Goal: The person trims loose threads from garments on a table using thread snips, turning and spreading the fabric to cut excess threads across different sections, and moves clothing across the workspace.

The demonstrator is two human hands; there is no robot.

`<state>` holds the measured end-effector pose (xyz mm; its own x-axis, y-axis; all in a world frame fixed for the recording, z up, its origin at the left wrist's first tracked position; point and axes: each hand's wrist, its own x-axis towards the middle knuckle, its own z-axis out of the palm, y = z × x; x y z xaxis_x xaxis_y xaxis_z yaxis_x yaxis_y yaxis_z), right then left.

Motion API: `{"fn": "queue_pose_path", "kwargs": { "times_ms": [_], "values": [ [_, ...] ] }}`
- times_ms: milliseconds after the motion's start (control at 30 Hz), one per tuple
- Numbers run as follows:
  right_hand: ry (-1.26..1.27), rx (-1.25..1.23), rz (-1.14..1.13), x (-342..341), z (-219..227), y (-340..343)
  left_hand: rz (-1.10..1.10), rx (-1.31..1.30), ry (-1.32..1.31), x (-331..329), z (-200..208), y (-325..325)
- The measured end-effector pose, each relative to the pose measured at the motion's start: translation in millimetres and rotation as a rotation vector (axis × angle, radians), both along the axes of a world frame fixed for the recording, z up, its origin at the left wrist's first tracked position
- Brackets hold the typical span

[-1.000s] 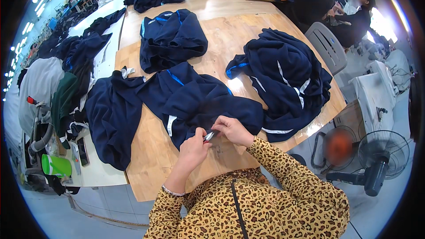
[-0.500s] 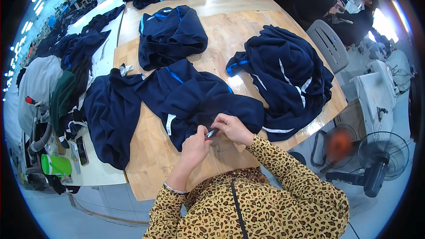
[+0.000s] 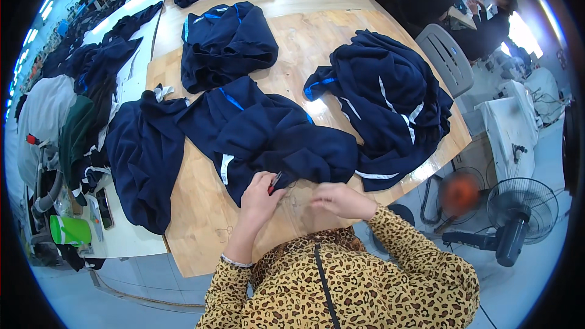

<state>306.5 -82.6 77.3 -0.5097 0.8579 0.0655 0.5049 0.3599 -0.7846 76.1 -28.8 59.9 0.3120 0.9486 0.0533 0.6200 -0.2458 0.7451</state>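
The left hand (image 3: 261,200) is closed around red snips (image 3: 271,189), their tip over the near edge of the navy garment (image 3: 277,123) on the bench (image 3: 210,237). The right hand (image 3: 339,200) is blurred, near that edge; whether it grips anything cannot be told. A green cup (image 3: 70,230) sits far left, contents hidden. The garment's white label (image 3: 226,169) is unreadable.

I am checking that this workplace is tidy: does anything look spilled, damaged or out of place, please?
Nothing appears spilled or damaged. Slightly askew is the navy fabric left of the left hand: it lies across the edge of the wooden tabletop and over the white table.
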Motion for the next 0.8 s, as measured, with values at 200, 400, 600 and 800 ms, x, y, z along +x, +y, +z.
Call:
{"fn": "queue_pose_path", "kwargs": {
  "times_ms": [200,400,600,800],
  "values": [
    [0.471,-0.282,-0.622,-54.9,-43.0,20.8,-0.014,-0.105,-0.07,-0.5,-19.2,8.5],
    [0.362,-0.119,-0.827,-84.6,-63.6,36.4,0.09,-0.542,-0.522,-6.8,-37.9,14.2],
    [0.633,-0.288,-0.868,-86.3,-77.1,42.0,0.078,-0.76,-0.621,-7.7,-25.1,16.8],
    [0.961,-0.561,-0.738,-66.7,-76.5,36.4,0.171,-0.858,-0.705,-12.4,-22.9,22.8]
  ]
}}
